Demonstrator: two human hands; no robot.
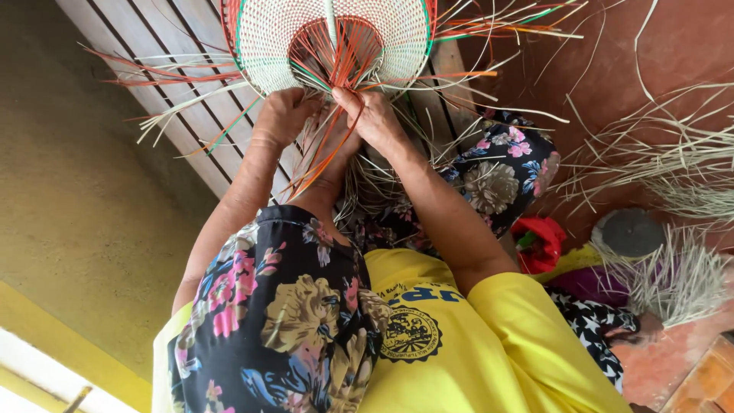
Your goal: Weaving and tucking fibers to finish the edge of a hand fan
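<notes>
- We see the fingers of our right hand pinched closed on a few orange strips just below the edge of the woven piece.
- The fingers of our left hand are curled in against the same bunch of strips; we cannot tell whether they grip them or only press on them.
- The two hands sit close together, nearly touching, with the orange strips running down between them toward our raised knee.
- The woven piece is a round, shallow, basket-like weave, mostly white with a green and red rim and an orange patch at its centre. It rests on a slatted wooden bench at the top of the view, right above our hands.
- Loose strip ends in white, orange and green fan out from its rim on every side.
- A bundle of pale loose strips lies on the reddish floor to the right, well apart from the hands.
- A red bag sits near our right elbow; what it holds is unclear.
- Just beside it lies a round grey lid-like disc.
</notes>
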